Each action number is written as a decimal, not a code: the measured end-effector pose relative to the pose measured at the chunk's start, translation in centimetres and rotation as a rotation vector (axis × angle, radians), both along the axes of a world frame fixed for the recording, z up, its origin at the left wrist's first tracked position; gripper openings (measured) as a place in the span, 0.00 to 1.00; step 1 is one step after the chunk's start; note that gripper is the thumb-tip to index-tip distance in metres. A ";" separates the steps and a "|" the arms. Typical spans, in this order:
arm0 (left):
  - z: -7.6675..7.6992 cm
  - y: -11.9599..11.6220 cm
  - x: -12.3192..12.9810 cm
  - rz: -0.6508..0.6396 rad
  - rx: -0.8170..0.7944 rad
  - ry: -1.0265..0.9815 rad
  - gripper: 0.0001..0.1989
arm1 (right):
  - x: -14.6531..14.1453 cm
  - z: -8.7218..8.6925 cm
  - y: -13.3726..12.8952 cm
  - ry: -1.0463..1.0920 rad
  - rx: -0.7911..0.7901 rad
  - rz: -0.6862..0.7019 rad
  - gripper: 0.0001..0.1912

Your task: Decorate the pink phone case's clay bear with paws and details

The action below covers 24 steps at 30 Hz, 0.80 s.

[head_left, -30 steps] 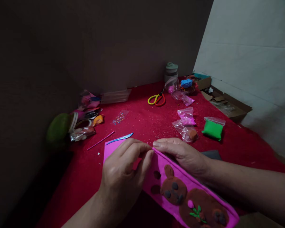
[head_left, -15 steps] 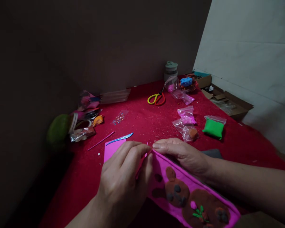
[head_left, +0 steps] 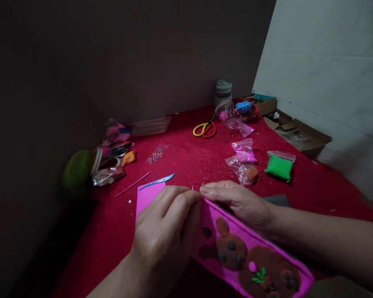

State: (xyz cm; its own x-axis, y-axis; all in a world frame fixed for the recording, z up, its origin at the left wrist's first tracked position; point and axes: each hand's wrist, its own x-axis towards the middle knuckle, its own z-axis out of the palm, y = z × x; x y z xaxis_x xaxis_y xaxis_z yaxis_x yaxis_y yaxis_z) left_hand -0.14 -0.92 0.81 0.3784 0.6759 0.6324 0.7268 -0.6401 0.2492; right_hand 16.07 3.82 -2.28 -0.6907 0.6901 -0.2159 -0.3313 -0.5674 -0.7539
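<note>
clamps a long bright-pink clay-covered panel [head_left: 246, 232] in the right hand [head_left: 238, 201], with the thumb on the upper rim and the other fingers behind, mostly hidden. brings thumb and fingers of the left hand [head_left: 166, 225] together at the panel's upper left corner, just beside the right thumb; cannot tell, with the fingertips hidden, of anything pinched between them. holds the panel in front of the body, slanting from the two hands down to the lower right and running past the bottom edge of view. shows on its face a brown clay bear [head_left: 232, 251] with dark grey features, and on the bear's body a small pink flower with green leaves [head_left: 261, 276]. has, on the red tablecloth [head_left: 189, 161] just past the left hand, a flat pink sheet [head_left: 149, 196] partly hidden by that hand, a blue plastic clay knife [head_left: 157, 182] touching its far edge, and a thin pink stick [head_left: 132, 184] nearby. has, past the right hand, a clear bag with brown clay [head_left: 251, 175] and a bag of bright green clay [head_left: 279, 167]; farther back, yellow-and-red-handled scissors [head_left: 205, 129].
</note>
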 end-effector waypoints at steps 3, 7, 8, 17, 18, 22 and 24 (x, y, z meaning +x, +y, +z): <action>0.1 0.0 0.1 0.011 -0.001 0.009 0.06 | 0.0 0.0 -0.1 -0.025 -0.008 -0.005 0.18; 0.2 0.0 0.2 0.028 -0.008 0.004 0.06 | 0.0 0.0 -0.2 -0.041 -0.007 -0.001 0.19; 0.2 -0.1 0.2 0.028 -0.018 -0.002 0.06 | -0.1 0.0 -0.1 -0.041 -0.001 -0.002 0.19; 0.4 -0.2 -0.7 0.106 -0.353 -0.208 0.04 | 0.0 -0.5 0.0 -0.060 -0.019 -0.058 0.18; 0.5 -0.1 -0.8 0.126 -0.455 -0.282 0.05 | 0.1 -0.6 0.0 -0.070 -0.023 -0.063 0.17; 0.6 0.7 -1.0 0.145 -0.808 -0.576 0.07 | 0.0 -0.8 0.1 -0.072 -0.029 -0.097 0.16; 0.5 1.2 -1.0 0.129 -0.918 -0.668 0.08 | 0.0 -0.8 0.2 -0.050 -0.035 -0.114 0.17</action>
